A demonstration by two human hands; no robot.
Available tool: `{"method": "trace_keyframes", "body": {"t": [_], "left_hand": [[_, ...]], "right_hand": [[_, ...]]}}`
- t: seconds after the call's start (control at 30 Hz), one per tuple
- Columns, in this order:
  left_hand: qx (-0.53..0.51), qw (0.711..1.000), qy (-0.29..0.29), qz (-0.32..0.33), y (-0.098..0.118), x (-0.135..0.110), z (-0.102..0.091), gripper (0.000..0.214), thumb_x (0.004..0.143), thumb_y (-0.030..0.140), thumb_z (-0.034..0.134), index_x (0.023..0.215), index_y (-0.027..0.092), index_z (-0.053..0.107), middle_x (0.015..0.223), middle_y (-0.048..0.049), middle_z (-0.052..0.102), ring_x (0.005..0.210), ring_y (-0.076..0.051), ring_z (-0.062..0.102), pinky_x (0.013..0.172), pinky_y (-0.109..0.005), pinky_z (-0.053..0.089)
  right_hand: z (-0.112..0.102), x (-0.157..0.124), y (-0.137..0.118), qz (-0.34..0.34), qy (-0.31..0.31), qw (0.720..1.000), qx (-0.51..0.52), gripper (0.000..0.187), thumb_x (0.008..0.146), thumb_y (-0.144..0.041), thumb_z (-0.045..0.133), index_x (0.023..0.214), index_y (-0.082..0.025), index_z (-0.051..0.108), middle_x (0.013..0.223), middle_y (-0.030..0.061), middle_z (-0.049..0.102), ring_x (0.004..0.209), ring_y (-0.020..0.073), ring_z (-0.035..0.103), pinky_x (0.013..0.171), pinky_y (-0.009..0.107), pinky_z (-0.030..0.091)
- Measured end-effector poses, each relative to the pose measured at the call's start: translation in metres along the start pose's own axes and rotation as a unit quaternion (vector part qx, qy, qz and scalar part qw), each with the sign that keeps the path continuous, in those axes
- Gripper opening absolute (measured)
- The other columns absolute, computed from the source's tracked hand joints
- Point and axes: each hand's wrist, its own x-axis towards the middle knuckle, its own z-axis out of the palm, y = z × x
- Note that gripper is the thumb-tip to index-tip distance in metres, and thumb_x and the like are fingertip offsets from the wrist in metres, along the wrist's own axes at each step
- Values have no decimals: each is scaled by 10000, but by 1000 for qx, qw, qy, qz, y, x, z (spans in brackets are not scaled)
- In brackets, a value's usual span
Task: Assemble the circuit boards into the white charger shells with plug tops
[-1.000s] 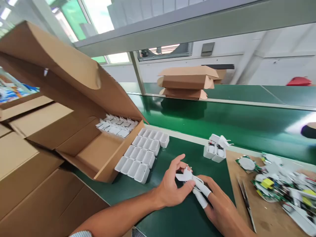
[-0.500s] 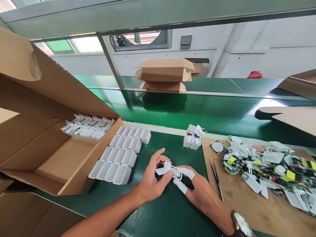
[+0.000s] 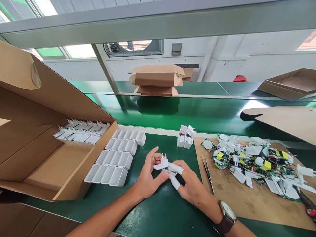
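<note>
Both hands meet over the green bench around a white plug adapter (image 3: 164, 163), its two pins pointing up and away. My left hand (image 3: 151, 176) grips its left side between thumb and fingers. My right hand (image 3: 187, 179), with white finger cots on thumb and forefinger, pinches the right end of the same piece. Left of my hands stand rows of white open plastic cases (image 3: 118, 176). Beyond them, a small group of cases (image 3: 181, 141) holds parts with wires, and a plug cover lies on top. Fingers hide part of the held piece.
An open cardboard box (image 3: 71, 177) on the left contains rows of white plug pieces (image 3: 85, 136). At right, a brown board (image 3: 234, 200) carries tweezers (image 3: 208, 172) and a heap of circuit boards with white covers (image 3: 254, 161). Folded cartons (image 3: 156, 79) sit on the back ledge.
My view has shifted to the right and up. The plug adapter has turned so its pins stand more upright, and my right fingers have closed in nearer to it.
</note>
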Motion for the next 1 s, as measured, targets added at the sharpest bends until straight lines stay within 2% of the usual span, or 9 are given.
{"method": "trace_keyframes", "body": {"t": [0.07,0.1,0.17,0.23,0.33,0.47,0.63,0.87,1.0], "left_hand": [[46,999,1,17,-2,-2,2,1061,732,536,887,1565,294,277,1338,-118,567,1190,-304,612,1026,-486,513],[78,997,-4,22,-2,-4,3,1099,701,499,915,1569,295,274,1381,-130,554,1215,-323,605,1037,-507,508],[133,990,-18,41,-2,-7,5,1009,753,401,884,1564,301,292,1418,-137,555,1227,-330,609,1039,-530,511],[150,985,-22,77,-2,-9,6,889,817,323,813,1552,302,313,1411,-135,579,1228,-323,621,1037,-534,517],[140,982,-9,127,-1,-9,6,851,835,295,782,1548,301,319,1387,-135,607,1224,-318,633,1013,-515,538],[143,977,-9,156,-1,-6,3,868,847,273,783,1566,316,297,1358,-129,635,1179,-292,648,980,-481,555],[140,975,-25,171,1,-4,3,906,860,268,788,1589,323,253,1381,-133,634,1188,-286,637,992,-481,543],[152,972,-35,174,5,-3,2,928,853,255,787,1603,314,243,1380,-138,638,1216,-302,581,1000,-500,525],[149,973,-43,173,6,-3,1,922,847,228,781,1599,303,253,1384,-134,636,1233,-294,556,1015,-494,518]], "right_hand": [[1,1,1,86,29,987,136,280,995,-336,572,1264,-270,616,1164,96,701,986,230,704,862,401,635],[1,1,0,136,34,969,204,295,988,-399,592,1250,-267,625,1148,92,718,991,237,714,866,414,640],[1,2,-1,223,22,925,308,351,958,-514,630,1195,-256,658,1080,80,750,968,251,730,857,438,646],[2,2,-4,266,9,893,364,423,923,-594,655,1156,-242,685,1064,83,762,980,270,735,885,471,635],[5,1,-6,278,2,872,402,471,898,-630,672,1146,-230,697,1086,94,760,1009,288,734,944,516,606],[10,-2,-4,283,-14,867,410,418,911,-588,666,1134,-237,697,1058,90,756,1032,287,730,977,527,588],[10,-2,-5,287,-20,862,417,375,914,-548,659,1128,-242,694,1125,93,756,1090,293,721,1002,518,575],[8,1,-10,289,-16,850,441,320,903,-504,691,1095,-249,716,1092,78,770,1035,289,741,979,505,586],[9,1,-9,308,-6,840,447,362,857,-533,749,1079,-248,721,1117,79,765,1038,295,734,993,514,571]]}}
